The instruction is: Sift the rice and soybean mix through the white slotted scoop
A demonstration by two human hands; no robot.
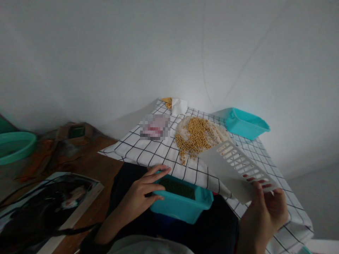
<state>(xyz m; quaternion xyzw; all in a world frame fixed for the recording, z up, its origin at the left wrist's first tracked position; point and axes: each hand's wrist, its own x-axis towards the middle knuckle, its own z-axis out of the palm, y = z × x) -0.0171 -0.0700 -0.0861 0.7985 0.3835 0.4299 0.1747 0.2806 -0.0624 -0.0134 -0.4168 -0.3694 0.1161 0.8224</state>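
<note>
In the head view, my right hand [265, 208] pinches the near right end of a thin white plastic panel with a row of slots [227, 169]. The panel slants over the table edge, its far end close to the yellow soybeans [197, 132]. My left hand [148, 187] lies with fingers spread over the left end of a turquoise plastic bin [182, 208], touching its rim. Small dark green grains or beans [177, 187] fill part of this bin, which sits at my lap. The soybeans lie on a pile of white grains [218, 133], several spilling toward me.
A black-and-white checked cloth [161, 151] covers the table, which stands against a pale wall. Another turquoise bin [246, 123] is at the back right. A blurred-out packet [155, 127] lies at the left. On the floor are a green basin [16, 148] and a box of dark things [90, 192].
</note>
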